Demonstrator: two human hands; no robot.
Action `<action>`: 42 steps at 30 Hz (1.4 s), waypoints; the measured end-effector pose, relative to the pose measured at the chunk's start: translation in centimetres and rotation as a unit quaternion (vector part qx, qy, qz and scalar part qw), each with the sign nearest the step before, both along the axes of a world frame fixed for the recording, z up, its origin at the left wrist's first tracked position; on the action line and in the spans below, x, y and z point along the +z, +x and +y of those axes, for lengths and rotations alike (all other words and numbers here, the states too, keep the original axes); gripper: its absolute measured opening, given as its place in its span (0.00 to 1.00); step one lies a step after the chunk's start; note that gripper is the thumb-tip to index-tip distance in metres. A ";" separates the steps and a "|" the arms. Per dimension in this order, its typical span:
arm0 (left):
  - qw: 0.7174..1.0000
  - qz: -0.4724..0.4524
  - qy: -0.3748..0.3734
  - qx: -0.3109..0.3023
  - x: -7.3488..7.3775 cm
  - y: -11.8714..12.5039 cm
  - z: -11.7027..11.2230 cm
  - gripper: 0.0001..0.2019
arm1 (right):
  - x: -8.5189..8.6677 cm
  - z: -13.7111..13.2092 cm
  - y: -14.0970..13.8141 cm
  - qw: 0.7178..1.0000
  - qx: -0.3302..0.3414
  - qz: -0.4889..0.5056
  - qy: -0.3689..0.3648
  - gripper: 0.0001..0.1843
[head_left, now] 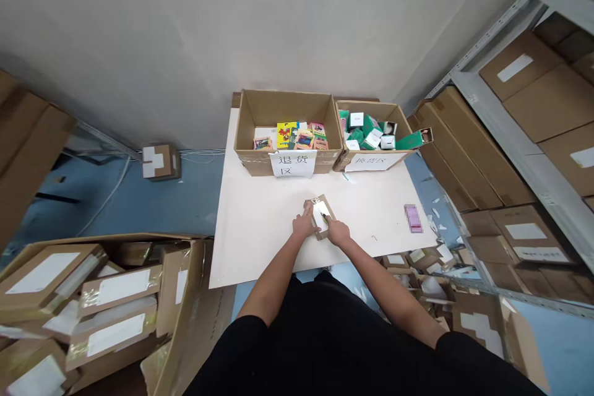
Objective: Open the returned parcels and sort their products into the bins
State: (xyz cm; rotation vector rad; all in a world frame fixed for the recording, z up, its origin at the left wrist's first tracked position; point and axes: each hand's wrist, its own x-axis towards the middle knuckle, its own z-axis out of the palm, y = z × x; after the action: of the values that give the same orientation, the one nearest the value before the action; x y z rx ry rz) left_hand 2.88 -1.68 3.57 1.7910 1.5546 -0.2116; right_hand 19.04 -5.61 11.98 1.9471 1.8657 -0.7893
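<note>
A small brown cardboard parcel [329, 205] with a white label [320, 215] lies at an angle on the white table, close to its front edge. My left hand [303, 223] grips the parcel's left side, its fingers pointing towards the far end. Clear tape glints on that far end. My right hand [338, 232] is closed around a small yellow-and-black tool that looks like a box cutter [324, 217]. Its tip is over the label; I cannot tell whether it touches. The palm hides most of the tool.
Behind the parcel stand an open carton [260, 166] of colourful packs and another carton [341, 164] of green-and-white boxes. A pink-purple stack [413, 218] lies on the table [260, 229] at right. A large carton [197, 284] of parcels is at left, shelving [492, 93] at right.
</note>
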 end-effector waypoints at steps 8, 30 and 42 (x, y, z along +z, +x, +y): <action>1.000 -0.002 0.015 -0.001 0.1 0.4 -0.1 0.60 | -0.5 -7.6 2.3 0.996 -0.063 -0.001 -0.058 0.43; 0.995 0.095 -0.003 0.013 2.6 7.4 5.6 0.37 | -0.2 -4.5 10.8 0.663 -0.578 0.468 0.086 0.13; 0.994 0.062 0.039 -0.084 -0.3 5.8 2.7 0.40 | -2.3 1.2 12.2 0.856 -0.373 0.356 -0.043 0.16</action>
State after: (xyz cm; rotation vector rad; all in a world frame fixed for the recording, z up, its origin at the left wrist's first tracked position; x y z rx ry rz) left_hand 8.71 1.00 3.31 2.0051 1.5145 -0.3536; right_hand 31.23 -4.38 9.70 2.5495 1.2428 -2.0075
